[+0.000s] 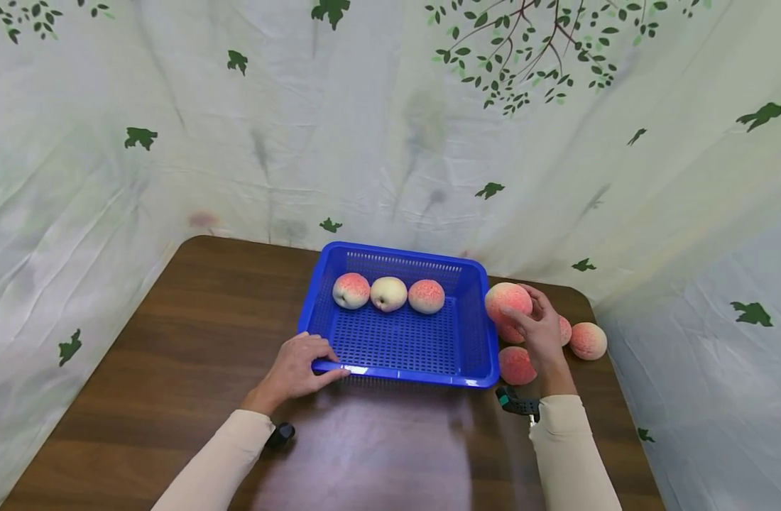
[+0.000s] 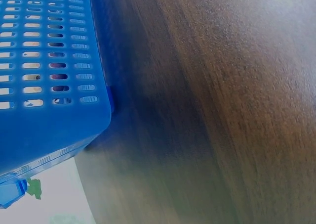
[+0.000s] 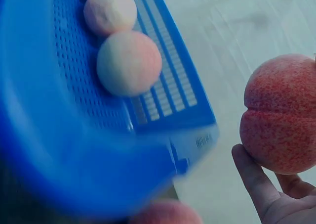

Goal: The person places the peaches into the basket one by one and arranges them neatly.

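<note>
A blue plastic basket [image 1: 410, 376] stands on the table, with three peaches in a row along its back part: a left one [image 1: 351, 291], a pale middle one [image 1: 388, 294] and a speckled right one [image 1: 426, 297]. At the basket's front left corner my left hand [image 1: 301, 365] grips the rim. My right hand [image 1: 542, 332] holds another peach [image 1: 507, 303] beside the basket's right rim, thumb on one side and fingers on the other. The right wrist view shows this peach [image 3: 281, 115] close up, its crease facing the camera. The left hand is out of the left wrist view.
Loose peaches lie right of the basket: one near its front right corner [image 1: 517, 365], one by the table's right edge [image 1: 588, 341], and others partly hidden by the right hand. A pale leaf-printed curtain [image 1: 390, 142] hangs behind the brown table [image 1: 192, 341].
</note>
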Demonstrator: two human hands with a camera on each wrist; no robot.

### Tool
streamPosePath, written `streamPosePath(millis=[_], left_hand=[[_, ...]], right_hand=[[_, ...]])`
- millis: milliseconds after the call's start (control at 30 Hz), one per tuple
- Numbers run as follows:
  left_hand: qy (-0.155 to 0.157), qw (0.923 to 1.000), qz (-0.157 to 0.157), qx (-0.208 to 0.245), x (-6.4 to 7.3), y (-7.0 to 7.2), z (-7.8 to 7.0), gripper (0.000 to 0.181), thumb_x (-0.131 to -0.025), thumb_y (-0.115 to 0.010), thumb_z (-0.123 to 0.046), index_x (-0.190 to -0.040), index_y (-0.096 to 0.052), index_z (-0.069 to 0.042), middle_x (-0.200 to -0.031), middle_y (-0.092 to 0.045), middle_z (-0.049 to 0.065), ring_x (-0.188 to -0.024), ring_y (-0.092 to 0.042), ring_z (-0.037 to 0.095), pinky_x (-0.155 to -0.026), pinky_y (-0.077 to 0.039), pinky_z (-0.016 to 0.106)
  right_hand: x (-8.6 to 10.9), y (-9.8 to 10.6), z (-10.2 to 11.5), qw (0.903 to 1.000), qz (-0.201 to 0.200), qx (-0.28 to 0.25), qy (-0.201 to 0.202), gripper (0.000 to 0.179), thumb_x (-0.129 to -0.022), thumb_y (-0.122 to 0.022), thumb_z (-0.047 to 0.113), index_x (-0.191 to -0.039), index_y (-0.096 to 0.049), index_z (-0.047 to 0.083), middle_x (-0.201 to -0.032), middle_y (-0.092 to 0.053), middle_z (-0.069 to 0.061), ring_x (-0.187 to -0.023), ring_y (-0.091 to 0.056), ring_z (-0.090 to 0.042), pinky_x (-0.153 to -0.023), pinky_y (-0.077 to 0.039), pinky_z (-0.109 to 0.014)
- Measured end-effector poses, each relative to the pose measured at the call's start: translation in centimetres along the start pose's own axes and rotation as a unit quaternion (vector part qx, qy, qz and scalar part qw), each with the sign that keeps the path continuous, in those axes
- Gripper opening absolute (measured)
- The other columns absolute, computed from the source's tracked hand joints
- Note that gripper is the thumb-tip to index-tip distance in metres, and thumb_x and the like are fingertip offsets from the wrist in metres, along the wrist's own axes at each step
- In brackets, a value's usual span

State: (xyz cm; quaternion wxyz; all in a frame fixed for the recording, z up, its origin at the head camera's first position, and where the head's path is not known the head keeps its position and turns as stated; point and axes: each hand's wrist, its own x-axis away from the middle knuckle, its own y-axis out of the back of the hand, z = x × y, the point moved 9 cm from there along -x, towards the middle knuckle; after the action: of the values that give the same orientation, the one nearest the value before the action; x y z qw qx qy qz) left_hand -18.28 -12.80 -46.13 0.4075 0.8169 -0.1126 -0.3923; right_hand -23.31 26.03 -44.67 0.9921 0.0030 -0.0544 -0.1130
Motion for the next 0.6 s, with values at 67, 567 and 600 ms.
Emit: streamPosePath(millis=[67,567,600], left_hand=[[-0.002,1.0,-0.001,-0.001,0.0,0.0,0.0,0.023,-0.065,-0.084,-0.034,-0.07,-0.068,-0.019,-0.068,-0.062,-0.01,-0.064,-0.055,0.008,-0.061,-0.04,0.027],[-0.013,0.9999,-0.009,0.003,0.1,0.0,0.0,0.023,-0.062,-0.085,-0.032,-0.07,-0.068,-0.02,-0.069,-0.062,-0.01,-0.064,-0.055,0.008,-0.061,-0.04,0.027],[-0.012,0.9999,-0.008,0.004,0.1,0.0,0.0,0.023,-0.063,-0.085,-0.032,-0.07,-0.068,-0.02,-0.069,-0.062,-0.011,-0.064,-0.055,0.008,-0.06,-0.04,0.027]], right_hand=[[-0.3,-1.0,0.1,1.0,0.006,0.005,-0.001,0.053,-0.085,-0.074,0.014,-0.132,-0.048,0.015,-0.125,-0.051,0.001,-0.104,-0.051,-0.014,-0.077,-0.049,-0.022],[-2.0,-10.4,-0.3,0.9968,0.075,0.022,0.017,0.058,-0.082,-0.074,0.004,-0.134,-0.048,0.008,-0.129,-0.049,-0.013,-0.111,-0.051,-0.024,-0.083,-0.048,-0.031],[-2.1,-11.0,-0.5,0.9962,0.079,0.032,0.019,0.059,-0.082,-0.074,0.005,-0.135,-0.048,0.008,-0.131,-0.049,-0.013,-0.114,-0.051,-0.025,-0.087,-0.048,-0.033]])
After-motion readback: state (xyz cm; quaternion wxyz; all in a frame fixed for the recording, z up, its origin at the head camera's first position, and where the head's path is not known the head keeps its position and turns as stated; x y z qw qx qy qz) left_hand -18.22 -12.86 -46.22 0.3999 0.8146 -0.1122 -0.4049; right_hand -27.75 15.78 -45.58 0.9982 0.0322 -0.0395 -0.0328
